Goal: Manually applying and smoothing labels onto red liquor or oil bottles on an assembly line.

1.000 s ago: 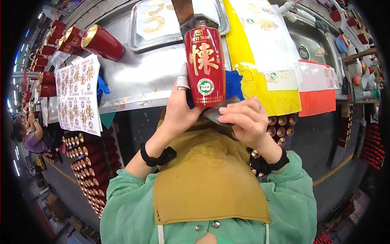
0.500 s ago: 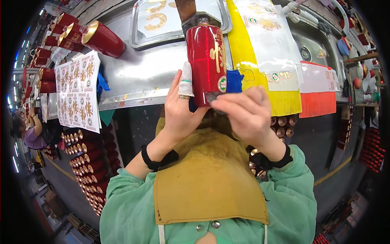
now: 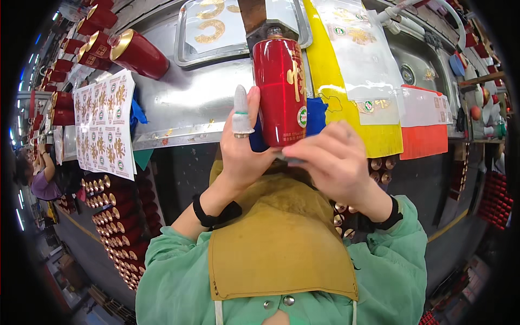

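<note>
A glossy red bottle with gold characters and a small green-and-white round emblem lies with its neck against a metal holder and its base toward me. My left hand is closed about the bottle's left side and base, its thumb along the bottom edge. One finger wears a white fabric cot. By the base's right corner, my right hand pinches a small, dark, flat piece like a scraper. Its fingertips are close to the left thumb. Blue cloth shows behind the bottle.
A steel tray with gold transfers sits behind. Left are a red bottle and a printed transfer sheet. Yellow and orange-red sheets lie right, beside a steel sink. Many bottles stand below; another person is far left.
My right hand has brought the dark piece down from the bottle's lower face to its base edge. The bottle has turned slightly rightward, and small gold print near its base now shows.
</note>
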`<state>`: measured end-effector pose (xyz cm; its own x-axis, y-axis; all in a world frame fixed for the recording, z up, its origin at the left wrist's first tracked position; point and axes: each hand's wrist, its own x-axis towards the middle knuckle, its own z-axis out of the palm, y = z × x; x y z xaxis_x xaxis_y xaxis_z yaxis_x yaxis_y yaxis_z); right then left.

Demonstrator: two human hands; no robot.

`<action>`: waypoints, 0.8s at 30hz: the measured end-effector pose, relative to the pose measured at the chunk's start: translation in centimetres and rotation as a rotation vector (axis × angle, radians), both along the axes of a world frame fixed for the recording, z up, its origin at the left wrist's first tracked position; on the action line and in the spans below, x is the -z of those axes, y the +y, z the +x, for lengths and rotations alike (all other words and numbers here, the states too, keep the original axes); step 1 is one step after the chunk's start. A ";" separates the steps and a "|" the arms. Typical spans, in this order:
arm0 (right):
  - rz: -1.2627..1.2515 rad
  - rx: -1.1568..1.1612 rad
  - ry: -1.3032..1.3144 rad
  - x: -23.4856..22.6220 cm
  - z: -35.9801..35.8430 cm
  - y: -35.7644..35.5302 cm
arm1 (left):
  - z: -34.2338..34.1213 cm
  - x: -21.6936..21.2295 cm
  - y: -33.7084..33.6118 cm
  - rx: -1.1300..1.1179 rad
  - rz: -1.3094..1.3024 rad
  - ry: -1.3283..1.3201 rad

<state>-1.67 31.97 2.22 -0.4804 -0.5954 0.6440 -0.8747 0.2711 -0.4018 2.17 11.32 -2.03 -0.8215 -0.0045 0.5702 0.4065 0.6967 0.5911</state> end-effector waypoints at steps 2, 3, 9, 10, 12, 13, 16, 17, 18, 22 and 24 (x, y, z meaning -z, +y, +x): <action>0.006 0.208 0.033 0.4 -0.5 0.1 | 0.0 0.2 0.1 -0.004 0.060 0.018; 0.039 0.305 0.038 0.4 -0.6 0.1 | 0.1 0.2 0.2 -0.014 0.120 -0.010; 0.033 -0.155 -0.060 -3.2 -4.8 -3.3 | 0.3 0.3 -0.1 0.020 0.178 -0.080; 0.019 -0.055 -0.064 -3.8 -6.7 -3.9 | 0.2 0.3 -0.2 0.007 0.132 -0.098; -0.034 0.087 0.076 -4.2 -11.3 -4.4 | 0.3 0.4 -0.4 0.001 0.095 -0.088; -0.043 0.167 0.176 -4.3 -12.8 -4.4 | 0.3 0.4 -0.5 0.012 0.081 -0.060; 0.047 0.032 0.359 -2.4 -11.6 -3.6 | 0.4 0.5 -1.0 0.041 0.143 -0.142; -0.046 -0.155 0.330 -1.2 -10.5 -3.4 | 0.4 0.6 -1.3 0.083 0.161 -0.177; -0.027 -0.150 0.324 -0.4 -9.8 -3.3 | 0.5 0.6 -1.7 0.124 0.270 -0.230; 0.041 -0.255 0.013 0.6 -9.0 -3.3 | 0.4 0.9 -2.7 0.177 0.203 -0.291; -0.054 0.056 0.098 -1.1 -12.4 -3.6 | 0.3 0.9 -3.0 0.216 0.152 -0.294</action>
<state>-14.04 28.37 3.31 -0.4449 -0.5327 0.7199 -0.8946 0.3013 -0.3300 2.48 8.37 -2.96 -0.9410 0.1204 0.3163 0.3321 0.5089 0.7942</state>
